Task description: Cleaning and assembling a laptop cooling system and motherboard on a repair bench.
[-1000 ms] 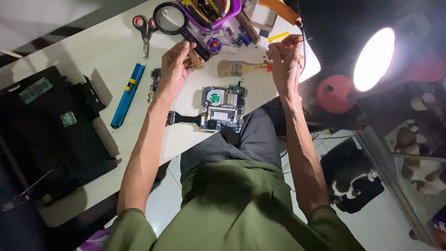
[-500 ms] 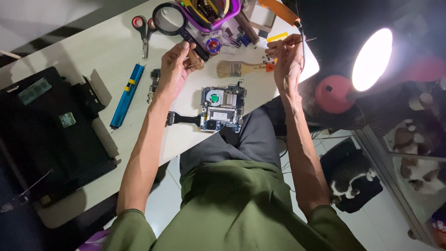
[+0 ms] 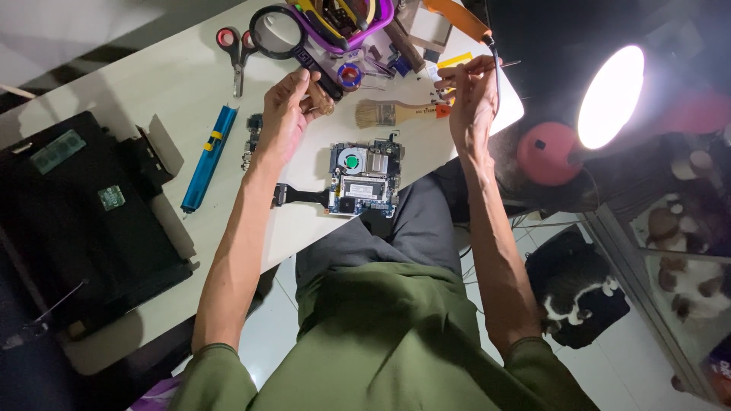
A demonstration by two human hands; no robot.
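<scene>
A white table top [image 3: 175,91] is seen from above, with a black opened laptop case [image 3: 84,221] laid at its left and a round lit lamp head [image 3: 609,95] standing off its right edge. A small green circuit board with a round fan [image 3: 364,176] is placed at the near edge of the table, between the two forearms and touched by neither hand. To its left a blue tube-shaped hand tool [image 3: 207,158] is laid. At the far side are set a purple tray of tools [image 3: 384,14], a black-rimmed magnifying glass [image 3: 280,32], a wooden-handled flat brush [image 3: 396,114] and red-handled scissors [image 3: 232,46]. The left hand [image 3: 288,114] is held above the table just beyond the board, fingers curled and pressed together, a small brown piece [image 3: 324,106] being pinched at the fingertips; its kind cannot be told. The right hand [image 3: 470,95] is raised over the brush handle, thumb and forefinger closed on a small pale piece [image 3: 444,76], also too small to identify. The step in hand is judged to be the handling of small parts above the board, nothing yet being applied to it. Any approach to the board calls for a steady descent clear of the brush.
</scene>
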